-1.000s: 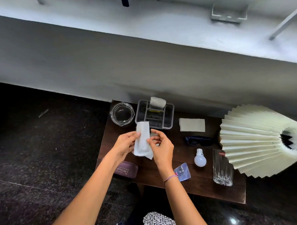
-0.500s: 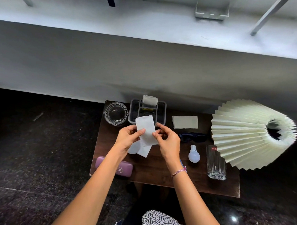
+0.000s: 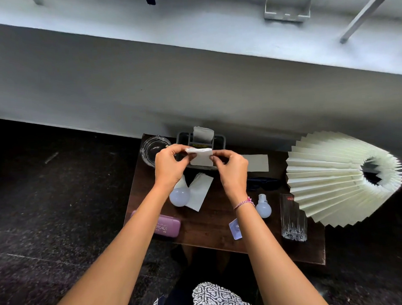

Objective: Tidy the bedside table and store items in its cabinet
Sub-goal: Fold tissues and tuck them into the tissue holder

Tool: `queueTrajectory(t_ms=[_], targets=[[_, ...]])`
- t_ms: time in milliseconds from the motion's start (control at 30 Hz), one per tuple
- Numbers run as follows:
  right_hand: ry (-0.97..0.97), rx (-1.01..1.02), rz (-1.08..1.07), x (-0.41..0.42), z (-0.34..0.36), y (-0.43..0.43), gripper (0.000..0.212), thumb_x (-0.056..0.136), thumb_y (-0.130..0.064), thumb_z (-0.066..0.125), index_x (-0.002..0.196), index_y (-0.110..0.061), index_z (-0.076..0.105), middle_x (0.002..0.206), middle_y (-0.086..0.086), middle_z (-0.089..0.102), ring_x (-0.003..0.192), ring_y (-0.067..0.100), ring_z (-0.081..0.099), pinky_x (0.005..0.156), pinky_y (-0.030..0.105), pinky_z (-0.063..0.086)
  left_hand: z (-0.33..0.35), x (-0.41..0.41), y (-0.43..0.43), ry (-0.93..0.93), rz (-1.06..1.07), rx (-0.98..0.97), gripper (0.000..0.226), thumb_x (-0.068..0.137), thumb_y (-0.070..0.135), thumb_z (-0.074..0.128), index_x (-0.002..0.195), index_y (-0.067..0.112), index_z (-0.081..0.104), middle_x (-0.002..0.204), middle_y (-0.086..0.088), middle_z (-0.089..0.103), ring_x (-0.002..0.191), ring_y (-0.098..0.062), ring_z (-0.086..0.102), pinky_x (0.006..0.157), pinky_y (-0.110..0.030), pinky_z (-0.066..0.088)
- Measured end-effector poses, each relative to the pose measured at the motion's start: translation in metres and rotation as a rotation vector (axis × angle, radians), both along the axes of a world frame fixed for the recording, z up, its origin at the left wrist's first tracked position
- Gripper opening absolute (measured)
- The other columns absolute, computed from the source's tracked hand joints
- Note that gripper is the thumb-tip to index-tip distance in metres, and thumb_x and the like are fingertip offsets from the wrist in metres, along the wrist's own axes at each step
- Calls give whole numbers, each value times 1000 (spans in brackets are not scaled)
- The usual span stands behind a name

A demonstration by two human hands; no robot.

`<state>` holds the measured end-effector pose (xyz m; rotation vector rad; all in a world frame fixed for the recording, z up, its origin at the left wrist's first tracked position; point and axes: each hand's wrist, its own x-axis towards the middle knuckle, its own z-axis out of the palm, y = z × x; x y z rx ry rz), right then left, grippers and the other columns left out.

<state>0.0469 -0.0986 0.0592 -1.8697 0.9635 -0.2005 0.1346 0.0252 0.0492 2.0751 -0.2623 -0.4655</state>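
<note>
A small dark wooden table (image 3: pixel 212 223) stands against a pale grey wall on a black speckled floor, seen from above. Both hands are raised over its 12 o'clock edge. The left hand (image 3: pixel 169 167) and right hand (image 3: pixel 230 168) each pinch one end of a white tissue (image 3: pixel 201 158) between thumb and fingertips, holding it stretched flat in the air just above a grey tray (image 3: pixel 220 140).

That two-ended grip suits squaring up a fold, so the step in hand is likely folding the sheet before slotting it into the tray, where a pale roll (image 3: pixel 203 135) already stands upright.

A second tissue (image 3: pixel 199 194) lies loose near the table's centre, touching a large bulb (image 3: pixel 179 196) at its 9 o'clock, probably awaiting the same treatment.

The rest sits unsorted:
- A glass ashtray (image 3: pixel 149 150) sits at 11 o'clock.
- A purple glasses case (image 3: pixel 167 226) overhangs the 7 o'clock corner.
- A cream napkin (image 3: pixel 258 163) lies at 1 o'clock.
- Dark sunglasses (image 3: pixel 263 184) lie at 2 o'clock.
- A small bulb (image 3: pixel 263 208) and a cut-glass tumbler (image 3: pixel 292 217) are towards 4 o'clock.
- A card (image 3: pixel 235 229) at 6 o'clock is half hidden by the right forearm.
- A pleated lampshade (image 3: pixel 339 176) lies on its side at 3 o'clock.

The cabinet itself cannot be made out from this angle, presumably being under the top.
</note>
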Motion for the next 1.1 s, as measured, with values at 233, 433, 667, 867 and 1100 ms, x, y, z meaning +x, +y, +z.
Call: queueTrajectory(t_ms=[233, 433, 667, 867, 1100], targets=[[-3, 46, 8, 6, -8, 0, 12, 85, -14, 66, 94, -16, 73, 85, -9, 68, 79, -2, 59, 74, 8, 45, 2, 0, 0, -20, -49, 69, 21, 78, 6, 69, 87, 24, 75, 87, 9, 73, 86, -6, 67, 77, -22, 54], [-7, 67, 3, 6, -11, 2, 12, 85, -13, 65, 94, -17, 73, 88, -6, 70, 83, -1, 61, 77, 8, 46, 4, 0, 1, -62, -39, 86, 26, 79, 3, 65, 89, 25, 75, 91, 8, 73, 86, -4, 65, 76, -14, 51], [-25, 82, -11, 11, -15, 5, 12, 85, -13, 65, 93, -18, 72, 81, -14, 65, 74, -11, 58, 70, 0, 44, 5, 2, 0, -87, -39, 92, 26, 80, 4, 64, 92, 24, 74, 86, 12, 69, 78, -1, 61, 67, -5, 45], [8, 70, 37, 3, -21, 7, 13, 86, -12, 64, 96, -16, 71, 85, -12, 65, 75, -6, 58, 68, 1, 44, -6, -4, 6, -30, -55, 153, 25, 79, 10, 65, 94, 28, 74, 86, 9, 72, 83, -8, 65, 71, -24, 53], [37, -58, 123, 0, -26, 12, 17, 85, -8, 64, 101, -12, 68, 100, 2, 67, 87, 2, 58, 73, 3, 41, -15, -8, 9, -20, -82, 204, 26, 77, 12, 69, 90, 34, 73, 84, 13, 71, 77, -4, 64, 69, -24, 54]])
